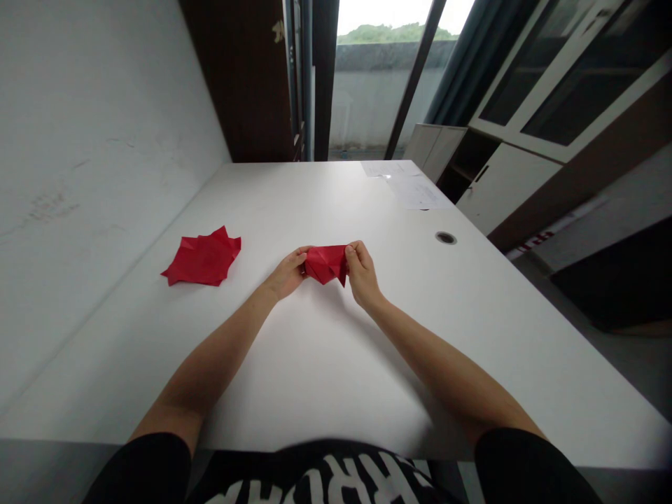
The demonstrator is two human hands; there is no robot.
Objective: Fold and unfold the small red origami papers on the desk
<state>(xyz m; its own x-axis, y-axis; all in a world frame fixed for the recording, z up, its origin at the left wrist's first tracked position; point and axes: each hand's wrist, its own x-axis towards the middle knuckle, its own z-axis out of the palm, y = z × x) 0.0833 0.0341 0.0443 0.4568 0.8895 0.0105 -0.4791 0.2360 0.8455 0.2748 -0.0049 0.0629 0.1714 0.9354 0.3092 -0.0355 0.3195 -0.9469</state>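
Observation:
A folded piece of red paper (325, 263) is held up between my two hands over the middle of the table. My left hand (290, 271) grips its left end, with the thumb along the top edge and the other fingers partly hidden behind. At the right end, my right hand (362, 273) pinches the paper near its upper corner. Creases run across the paper, and pointed flaps hang from its lower edge. Farther left lies a flat stack of red paper (202, 259) with uneven, pointed corners; neither hand touches it.
The white table (294, 392) meets a wall (105, 140) on the left. White paper sheets (414, 190) lie at its far right corner, near a round cable hole (446, 238). Beyond stand a cabinet (507, 182) and a glass door (378, 91).

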